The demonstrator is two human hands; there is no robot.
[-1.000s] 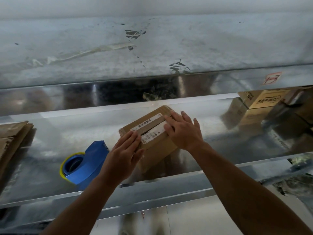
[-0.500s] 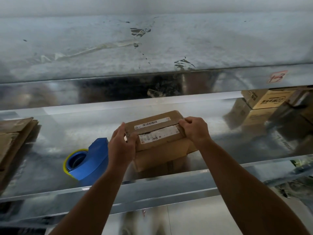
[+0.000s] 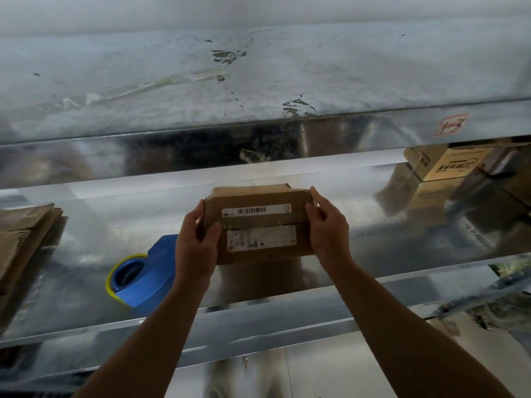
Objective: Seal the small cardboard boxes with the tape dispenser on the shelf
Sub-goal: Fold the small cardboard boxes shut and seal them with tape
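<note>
Here, the small cardboard box (image 3: 258,222) is held over the shelf (image 3: 115,214), its labelled face turned toward the person, probably so that the middle seam lies ready for tape. The left hand (image 3: 195,245) and the right hand (image 3: 327,228) each clamp one end, fingers (image 3: 317,199) curled round the edges. The blue tape dispenser (image 3: 149,280) lies untouched just left of the box, within easy reach.

Both forearms show bare from the wrist to the picture's lower edge. The left grip (image 3: 195,248) and the right grip (image 3: 327,228) are plain bare hands.
</note>
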